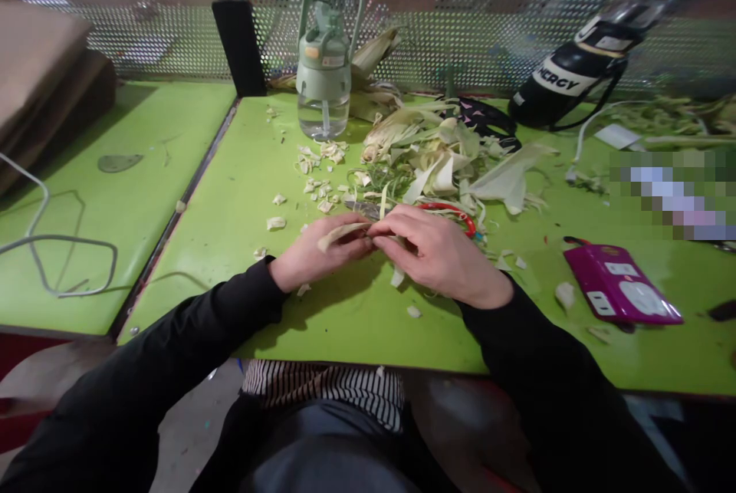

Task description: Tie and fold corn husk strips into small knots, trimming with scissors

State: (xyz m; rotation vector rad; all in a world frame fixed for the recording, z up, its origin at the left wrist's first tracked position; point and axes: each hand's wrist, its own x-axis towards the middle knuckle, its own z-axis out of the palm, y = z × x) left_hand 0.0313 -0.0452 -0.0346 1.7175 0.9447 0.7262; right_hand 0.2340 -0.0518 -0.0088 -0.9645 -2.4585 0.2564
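Both my hands meet over the green table (230,209), just in front of me. My left hand (313,257) is closed, pinching a pale strip of corn husk (340,234) that lies across its fingers. My right hand (440,255) is closed too, fingertips pinched on the right end of the same strip. Just behind my hands lie scissors with red handles (454,211), blades pointing left. A heap of corn husks and green shreds (442,159) is piled beyond them. Small cut husk pieces (316,171) are scattered to the left.
A pale green water bottle (325,56) stands at the back by a black block (238,48). A magenta power strip (618,286) lies at right, a black bag (575,75) behind it. A white cable (57,248) loops on the left table. Perforated metal screen closes the back.
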